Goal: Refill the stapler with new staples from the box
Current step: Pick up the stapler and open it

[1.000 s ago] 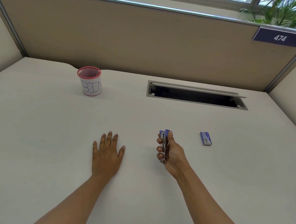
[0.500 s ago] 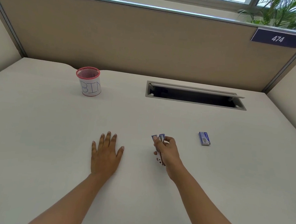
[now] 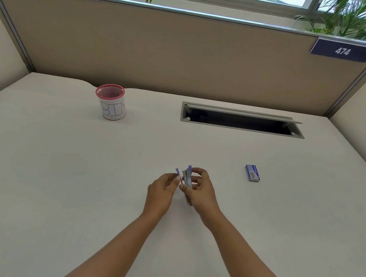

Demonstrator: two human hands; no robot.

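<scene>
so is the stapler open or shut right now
Open: the stapler shows two purple ends spread apart, the left hand pulling one, the right hand holding the body.

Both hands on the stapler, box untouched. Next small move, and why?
Probably finish swinging the stapler open: the left hand pinches its purple top while the right hand grips the body, and the staple box lies shut on the desk.

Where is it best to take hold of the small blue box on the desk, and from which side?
Take the staple box across its two long sides, coming down from above. It lies flat on the desk, clear all round, so a finger-and-thumb grip fits. The right hand is nearer but holds the stapler.
</scene>
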